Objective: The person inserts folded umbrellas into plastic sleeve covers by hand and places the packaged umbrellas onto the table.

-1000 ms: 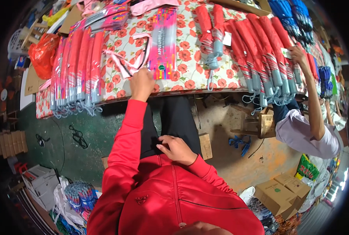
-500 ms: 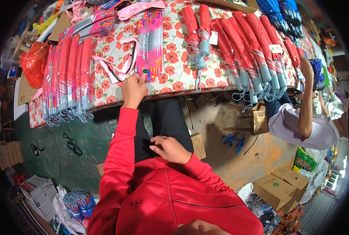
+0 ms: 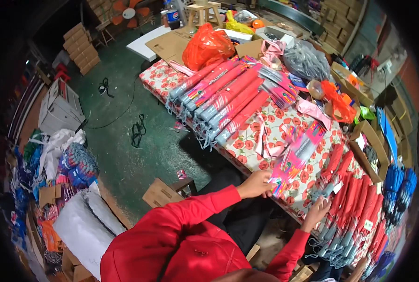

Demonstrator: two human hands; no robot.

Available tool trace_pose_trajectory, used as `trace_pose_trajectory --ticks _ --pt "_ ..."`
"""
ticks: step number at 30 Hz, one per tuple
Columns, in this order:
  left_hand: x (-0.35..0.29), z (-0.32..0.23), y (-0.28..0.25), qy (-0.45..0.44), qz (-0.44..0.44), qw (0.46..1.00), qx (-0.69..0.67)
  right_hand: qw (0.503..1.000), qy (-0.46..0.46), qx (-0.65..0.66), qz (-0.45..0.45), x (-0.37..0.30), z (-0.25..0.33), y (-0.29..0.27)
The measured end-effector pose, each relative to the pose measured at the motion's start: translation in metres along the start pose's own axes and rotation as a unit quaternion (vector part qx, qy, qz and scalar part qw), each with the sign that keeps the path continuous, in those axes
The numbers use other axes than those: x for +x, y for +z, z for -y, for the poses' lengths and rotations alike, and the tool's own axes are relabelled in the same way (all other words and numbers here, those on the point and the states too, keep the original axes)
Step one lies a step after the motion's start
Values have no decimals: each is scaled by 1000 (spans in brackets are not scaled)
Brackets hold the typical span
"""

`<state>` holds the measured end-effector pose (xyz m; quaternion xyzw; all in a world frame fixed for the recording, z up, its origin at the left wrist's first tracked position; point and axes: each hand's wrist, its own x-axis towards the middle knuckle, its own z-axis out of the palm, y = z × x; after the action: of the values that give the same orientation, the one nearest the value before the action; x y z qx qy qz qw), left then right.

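My left hand (image 3: 255,184) pinches the near end of a pink printed plastic umbrella sleeve (image 3: 299,153), which lies with others in a stack on the table. The sleeve's held end is blurred. Farther right, my right hand (image 3: 315,214) is closed at the grey handle end of a red folded umbrella (image 3: 332,162); its fingers partly hide the handle and cord. More red umbrellas (image 3: 353,199) with grey handles lie just right of that hand. Left of the sleeves is a row of red umbrellas in clear printed sleeves (image 3: 226,101), their handles toward the near edge.
A flowered cloth covers the table (image 3: 242,145). A pink strip (image 3: 261,141) lies beside the sleeves. Along the far side are an orange-red bag (image 3: 208,47), a grey plastic bag (image 3: 306,58) and an open carton (image 3: 369,150). Blue umbrellas (image 3: 399,188) stand at the right edge.
The view has swung left, so the table now runs diagonally. My right hand has left my lap and reached an umbrella's handle end. My left hand stays at the sleeves' near end.
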<state>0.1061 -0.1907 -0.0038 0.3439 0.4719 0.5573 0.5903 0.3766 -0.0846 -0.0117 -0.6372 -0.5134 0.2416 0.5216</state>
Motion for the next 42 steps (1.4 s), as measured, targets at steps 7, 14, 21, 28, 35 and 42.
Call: trace_pose_trajectory --ticks 7,14,21,28,35,42 --pt "-65 5 -33 -36 45 997 -55 985 34 26 166 103 -120 13" --pt "-96 -4 -59 -41 63 992 -102 957 187 -79 208 104 -68 17" --pt "-112 -19 -71 -30 117 985 -124 906 247 221 265 66 -2 -5" --pt "-79 -45 -70 -6 140 986 -89 942 -268 -90 181 -26 6 -52" --pt "-20 -53 -60 17 -10 998 -67 898 183 325 234 -82 26 11" --pt "44 -58 27 52 57 996 -41 917 218 285 174 -79 23 -55"
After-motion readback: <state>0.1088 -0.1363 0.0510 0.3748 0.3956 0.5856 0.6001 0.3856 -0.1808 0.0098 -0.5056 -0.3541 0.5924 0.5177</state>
